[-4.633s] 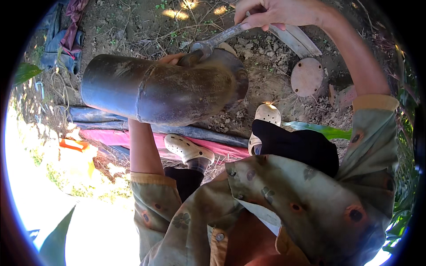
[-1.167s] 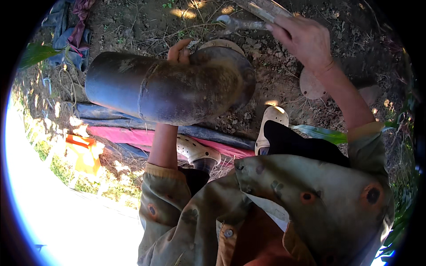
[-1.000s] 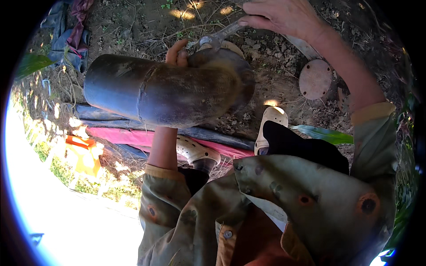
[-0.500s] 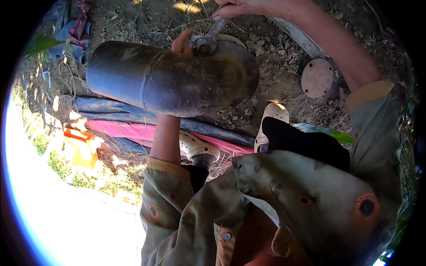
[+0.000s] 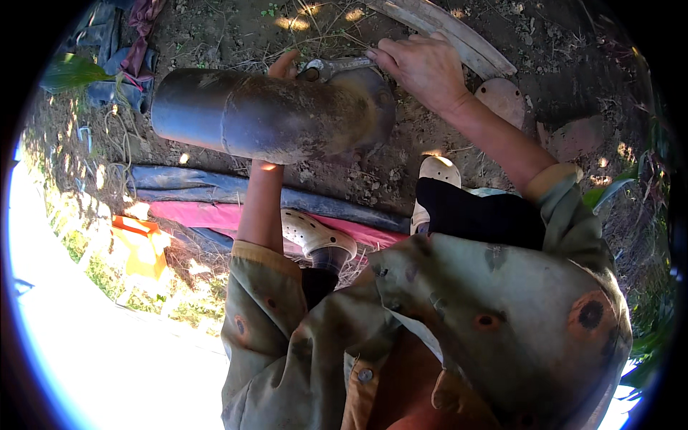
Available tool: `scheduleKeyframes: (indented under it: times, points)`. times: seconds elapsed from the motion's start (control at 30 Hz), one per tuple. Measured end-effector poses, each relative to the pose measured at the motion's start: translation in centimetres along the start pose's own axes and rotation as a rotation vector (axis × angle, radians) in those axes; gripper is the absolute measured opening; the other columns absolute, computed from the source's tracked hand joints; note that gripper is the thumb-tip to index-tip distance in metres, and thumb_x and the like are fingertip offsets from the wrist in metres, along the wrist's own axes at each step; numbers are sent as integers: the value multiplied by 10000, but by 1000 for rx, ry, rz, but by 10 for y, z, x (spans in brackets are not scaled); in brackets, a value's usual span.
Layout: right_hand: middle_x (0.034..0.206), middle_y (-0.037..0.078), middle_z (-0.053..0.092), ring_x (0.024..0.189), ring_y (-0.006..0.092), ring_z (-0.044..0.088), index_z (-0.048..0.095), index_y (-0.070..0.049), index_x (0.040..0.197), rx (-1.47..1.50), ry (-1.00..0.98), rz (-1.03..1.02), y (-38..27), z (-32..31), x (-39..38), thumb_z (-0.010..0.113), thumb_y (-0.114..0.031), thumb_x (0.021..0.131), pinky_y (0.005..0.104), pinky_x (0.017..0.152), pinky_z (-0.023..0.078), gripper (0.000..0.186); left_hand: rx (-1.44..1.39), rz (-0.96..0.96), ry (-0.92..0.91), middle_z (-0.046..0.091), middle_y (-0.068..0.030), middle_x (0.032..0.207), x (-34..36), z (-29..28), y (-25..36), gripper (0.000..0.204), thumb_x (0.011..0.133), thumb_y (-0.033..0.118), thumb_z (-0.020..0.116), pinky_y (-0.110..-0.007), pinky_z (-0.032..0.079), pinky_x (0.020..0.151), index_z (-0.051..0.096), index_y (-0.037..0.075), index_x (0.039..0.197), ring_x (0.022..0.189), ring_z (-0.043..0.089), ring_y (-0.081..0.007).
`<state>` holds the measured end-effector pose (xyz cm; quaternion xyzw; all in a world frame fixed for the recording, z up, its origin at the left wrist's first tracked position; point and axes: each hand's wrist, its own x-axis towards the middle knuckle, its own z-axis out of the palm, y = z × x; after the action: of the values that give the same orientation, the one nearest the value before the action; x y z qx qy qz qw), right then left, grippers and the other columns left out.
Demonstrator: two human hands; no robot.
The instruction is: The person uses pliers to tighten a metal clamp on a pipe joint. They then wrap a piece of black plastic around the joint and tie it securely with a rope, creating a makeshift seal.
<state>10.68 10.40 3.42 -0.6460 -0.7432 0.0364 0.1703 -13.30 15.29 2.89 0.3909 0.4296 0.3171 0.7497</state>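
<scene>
A dark metal pipe elbow [image 5: 272, 118] lies across the view, its wide open barrel to the left and a round flange [image 5: 373, 107] at its right end. My left forearm passes beneath it. Most of my left hand [image 5: 284, 64] is hidden behind the pipe; its fingers show past the far side, beside the wrench head. A metal wrench [image 5: 340, 66] lies nearly level along the flange's far edge, its ring end at what looks like a bolt. My right hand [image 5: 423, 68] is closed, with thumb and fingers at the wrench's right end.
A curved, pale strip [image 5: 451, 32] and a round plate with holes [image 5: 502, 100] lie on the soil beyond my right arm. Dark and pink sheeting [image 5: 193, 213] stretches in front of my clogs [image 5: 315, 233]. An orange object [image 5: 140, 247] sits at the left.
The wrench has swung clockwise, from pointing up and right to nearly level. My right hand has come nearer with it. The pipe elbow has shifted slightly away.
</scene>
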Motion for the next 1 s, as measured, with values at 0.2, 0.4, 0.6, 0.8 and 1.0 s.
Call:
scheduleKeyframes:
  times: [0.2, 0.4, 0.6, 0.8, 1.0]
  points:
    - [504, -8, 535, 527, 175, 588, 572, -171, 701, 51, 35, 1, -6, -5, -14, 570, -391, 867, 330, 516, 443, 276, 26, -51, 18, 600, -89, 1098, -1, 8, 8, 366, 992, 208, 437, -290, 481, 838, 428, 86, 1337, 992, 574, -126]
    - [538, 8, 545, 520, 180, 567, 571, -147, 702, 7, 4, -120, 50, -9, 4, 609, -346, 860, 314, 475, 454, 257, 826, 187, 196, 571, -41, 1010, 10, -9, -6, 347, 995, 247, 434, -255, 441, 722, 491, 75, 1291, 809, 526, -83]
    - [572, 86, 557, 575, 290, 579, 561, -107, 641, 134, -170, -432, 57, -15, 85, 568, -344, 802, 408, 549, 448, 287, 635, 101, 237, 529, -82, 1186, -2, -1, -3, 406, 994, 313, 418, -287, 442, 784, 470, 62, 1309, 902, 537, -122]
    - [588, 143, 552, 592, 319, 575, 578, -88, 648, 263, -428, -613, 51, -14, 133, 553, -395, 836, 441, 551, 423, 361, 625, 226, 211, 563, -58, 1092, 9, 10, -2, 383, 999, 267, 406, -257, 417, 789, 469, 54, 1311, 881, 513, -96]
    - [604, 143, 581, 601, 340, 574, 635, -93, 682, 333, -331, -830, 28, 20, 165, 547, -441, 838, 452, 577, 426, 391, 743, 163, 235, 549, -71, 1150, 8, -2, -7, 377, 998, 251, 412, -268, 400, 854, 468, 47, 1309, 981, 502, -112]
